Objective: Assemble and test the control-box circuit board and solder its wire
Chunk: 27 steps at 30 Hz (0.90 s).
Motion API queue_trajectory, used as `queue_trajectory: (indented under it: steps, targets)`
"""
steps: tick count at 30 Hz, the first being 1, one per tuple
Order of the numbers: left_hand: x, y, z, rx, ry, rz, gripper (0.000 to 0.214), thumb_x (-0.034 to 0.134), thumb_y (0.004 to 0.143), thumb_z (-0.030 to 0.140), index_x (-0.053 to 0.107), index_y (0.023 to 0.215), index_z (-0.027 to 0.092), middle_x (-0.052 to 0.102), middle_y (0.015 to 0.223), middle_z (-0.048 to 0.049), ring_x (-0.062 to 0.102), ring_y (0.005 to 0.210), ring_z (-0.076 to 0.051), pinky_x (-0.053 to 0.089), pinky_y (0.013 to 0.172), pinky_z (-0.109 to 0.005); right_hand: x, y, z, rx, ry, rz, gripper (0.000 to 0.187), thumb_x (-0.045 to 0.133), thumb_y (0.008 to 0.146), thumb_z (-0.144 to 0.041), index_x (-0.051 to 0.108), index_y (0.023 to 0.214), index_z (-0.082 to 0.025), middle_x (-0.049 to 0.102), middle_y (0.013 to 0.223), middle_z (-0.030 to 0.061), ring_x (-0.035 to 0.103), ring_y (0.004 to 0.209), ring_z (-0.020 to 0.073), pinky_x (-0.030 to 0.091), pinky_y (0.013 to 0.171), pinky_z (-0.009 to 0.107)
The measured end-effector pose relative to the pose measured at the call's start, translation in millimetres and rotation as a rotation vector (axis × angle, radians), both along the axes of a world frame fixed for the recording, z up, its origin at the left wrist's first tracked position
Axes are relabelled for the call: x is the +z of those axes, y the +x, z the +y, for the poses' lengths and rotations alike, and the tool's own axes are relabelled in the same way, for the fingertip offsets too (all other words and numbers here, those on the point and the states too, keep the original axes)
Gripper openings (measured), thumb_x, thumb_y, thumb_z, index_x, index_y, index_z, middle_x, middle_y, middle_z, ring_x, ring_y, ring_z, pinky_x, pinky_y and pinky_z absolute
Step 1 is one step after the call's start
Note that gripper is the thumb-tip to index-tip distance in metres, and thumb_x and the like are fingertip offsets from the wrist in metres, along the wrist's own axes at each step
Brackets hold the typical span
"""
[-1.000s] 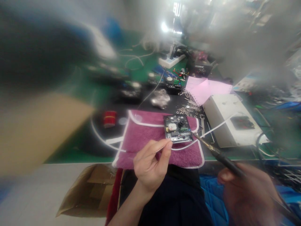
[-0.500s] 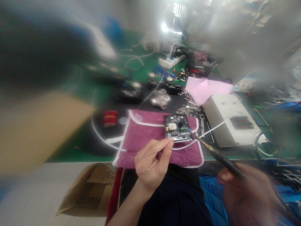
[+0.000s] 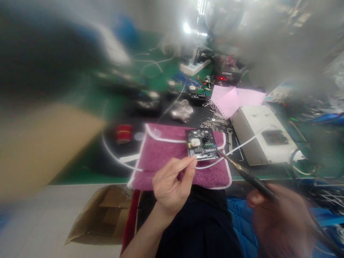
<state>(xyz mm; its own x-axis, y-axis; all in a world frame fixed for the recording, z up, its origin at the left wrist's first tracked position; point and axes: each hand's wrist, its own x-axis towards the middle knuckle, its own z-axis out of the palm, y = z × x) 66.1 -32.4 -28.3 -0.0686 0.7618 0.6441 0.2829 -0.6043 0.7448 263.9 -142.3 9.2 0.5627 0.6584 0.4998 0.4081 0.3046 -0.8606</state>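
Observation:
A small black circuit board [image 3: 201, 144] lies on a purple towel [image 3: 166, 154] at the bench's near edge. My left hand [image 3: 172, 186] pinches a thin solder wire between thumb and forefinger, its end near the board's front edge. My right hand [image 3: 282, 218], blurred at the lower right, is closed round a soldering iron [image 3: 247, 176]. The iron's tip touches the board's front right corner.
A white box [image 3: 262, 138] stands right of the towel, with pink paper [image 3: 233, 98] behind it. Loose washers and screws [image 3: 215, 123] lie beyond the board. A red spool [image 3: 123, 133] sits left. A cardboard box [image 3: 102, 215] is below the bench edge.
None beyond a slight shift of the whole view; both hands, the solder wire and the iron keep their places at the board.

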Motion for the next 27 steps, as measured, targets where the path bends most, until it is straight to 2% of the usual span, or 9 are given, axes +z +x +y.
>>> queue_trajectory:
  steps: [7,11,19,23,27]
  targets:
    - [-1.0,-1,-1,-0.014,0.007,0.034,0.032,0.082,0.088,0.004,0.081,0.115,0.022,0.083,0.091,-0.0010,0.072,0.070,-0.012,0.059,0.066,-0.026,1.4,0,0,-0.020,-0.025,-0.011,0.016,0.063,0.100,-0.020,0.078,0.105,-0.017,0.069,0.069,0.0026,0.070,0.054,0.0219,0.056,0.051,0.035]
    - [1.3,0,0,-0.020,-0.041,-0.035,0.029,0.081,0.090,0.005,0.082,0.113,0.022,0.080,0.081,0.0009,0.069,0.064,-0.010,0.056,0.062,-0.024,-5.2,3,-3,-0.028,0.002,0.034,0.022,0.061,0.103,-0.029,0.079,0.109,-0.018,0.069,0.068,0.0036,0.069,0.054,0.0230,0.056,0.050,0.037]
    - [1.3,-2,-1,0.007,-0.121,-0.112,0.021,0.079,0.093,0.009,0.083,0.110,0.022,0.079,0.081,0.0006,0.072,0.062,-0.010,0.059,0.060,-0.022,-7.5,10,-10,-0.078,0.039,0.072,0.032,0.051,0.105,-0.038,0.079,0.119,-0.035,0.069,0.068,0.0057,0.068,0.057,0.0291,0.055,0.048,0.046]
    - [-0.7,-3,0,0.026,-0.127,-0.100,0.017,0.080,0.094,0.013,0.084,0.109,0.021,0.080,0.082,-0.0004,0.073,0.062,-0.011,0.062,0.061,-0.022,-6.4,9,-10,-0.071,0.038,0.063,0.033,0.051,0.104,-0.034,0.079,0.120,-0.030,0.070,0.068,0.0057,0.069,0.056,0.0298,0.055,0.047,0.047]
    - [4.4,0,-1,0.057,-0.157,-0.121,0.013,0.079,0.096,0.017,0.084,0.106,0.021,0.081,0.084,-0.0010,0.072,0.060,-0.010,0.063,0.061,-0.021,-4.2,5,-10,-0.093,0.014,0.034,0.034,0.052,0.104,-0.034,0.081,0.119,-0.025,0.071,0.070,0.0074,0.071,0.057,0.0301,0.056,0.045,0.047]
